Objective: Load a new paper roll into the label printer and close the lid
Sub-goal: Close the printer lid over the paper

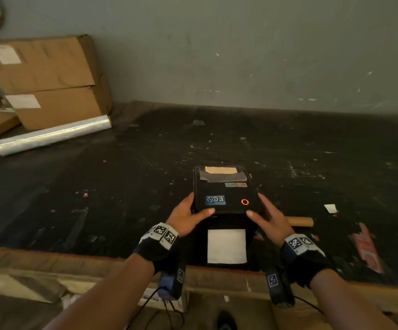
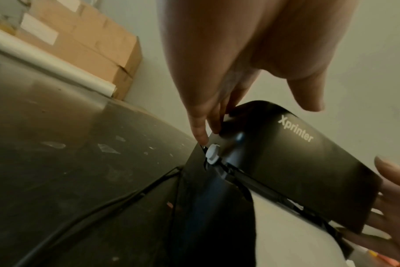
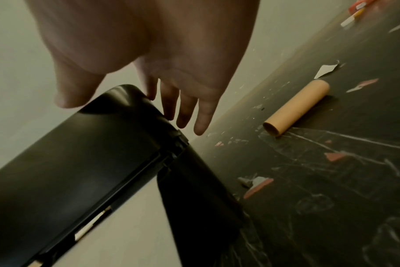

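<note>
Paper roll (image 1: 226,246) upper part hidden under lid (image 1: 225,191); box labels (image 1: 3,54) unreadable.

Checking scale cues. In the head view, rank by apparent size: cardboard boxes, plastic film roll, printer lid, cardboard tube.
1. cardboard boxes
2. plastic film roll
3. printer lid, though it sits nearer the camera, so its true rank is unsure
4. cardboard tube, partly hidden by the right hand

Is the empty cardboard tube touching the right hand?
Apart. In the right wrist view the cardboard tube lies on the dark table, with bare surface between it and the right hand.
</note>
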`<action>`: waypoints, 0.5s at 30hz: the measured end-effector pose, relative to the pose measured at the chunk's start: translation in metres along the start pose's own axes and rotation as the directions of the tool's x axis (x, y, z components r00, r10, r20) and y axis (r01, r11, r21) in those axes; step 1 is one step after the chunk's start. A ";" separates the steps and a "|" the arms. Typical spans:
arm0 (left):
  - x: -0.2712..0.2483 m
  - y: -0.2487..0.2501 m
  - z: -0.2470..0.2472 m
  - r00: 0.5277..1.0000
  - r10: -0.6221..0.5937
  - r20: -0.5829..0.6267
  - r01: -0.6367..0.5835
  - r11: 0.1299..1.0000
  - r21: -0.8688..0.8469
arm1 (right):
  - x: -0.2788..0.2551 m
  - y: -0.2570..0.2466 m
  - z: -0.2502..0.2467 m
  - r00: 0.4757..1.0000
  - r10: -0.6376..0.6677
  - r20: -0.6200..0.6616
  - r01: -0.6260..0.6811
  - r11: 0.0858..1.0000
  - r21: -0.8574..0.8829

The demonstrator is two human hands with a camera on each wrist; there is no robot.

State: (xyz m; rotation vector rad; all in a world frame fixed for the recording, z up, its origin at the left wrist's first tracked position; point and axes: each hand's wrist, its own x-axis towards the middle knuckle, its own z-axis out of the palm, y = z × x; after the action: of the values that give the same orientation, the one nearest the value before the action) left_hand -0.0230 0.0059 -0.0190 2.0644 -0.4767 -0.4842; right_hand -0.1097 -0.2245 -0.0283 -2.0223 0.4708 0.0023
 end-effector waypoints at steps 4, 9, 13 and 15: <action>0.005 0.002 0.007 0.998 -0.031 -0.050 0.029 0.999 -0.044 | 0.007 -0.004 0.006 0.997 0.074 -0.015 -0.073 0.995 0.070; 0.000 -0.011 0.020 0.998 -0.035 -0.055 0.026 0.988 -0.153 | 0.009 0.011 0.015 0.989 0.146 0.030 -0.149 0.976 0.159; 0.002 -0.016 0.025 0.996 -0.055 -0.073 0.039 0.979 -0.202 | 0.012 0.019 0.019 0.986 0.160 0.039 -0.165 0.957 0.238; 0.002 -0.016 0.025 0.996 -0.066 -0.064 0.050 0.975 -0.217 | 0.013 0.021 0.021 0.987 0.157 0.035 -0.161 0.954 0.251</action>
State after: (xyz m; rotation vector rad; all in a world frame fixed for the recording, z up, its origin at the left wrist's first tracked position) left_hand -0.0320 -0.0054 -0.0452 1.8833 -0.3084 -0.4744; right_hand -0.1005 -0.2192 -0.0588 -1.7287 0.5930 0.0530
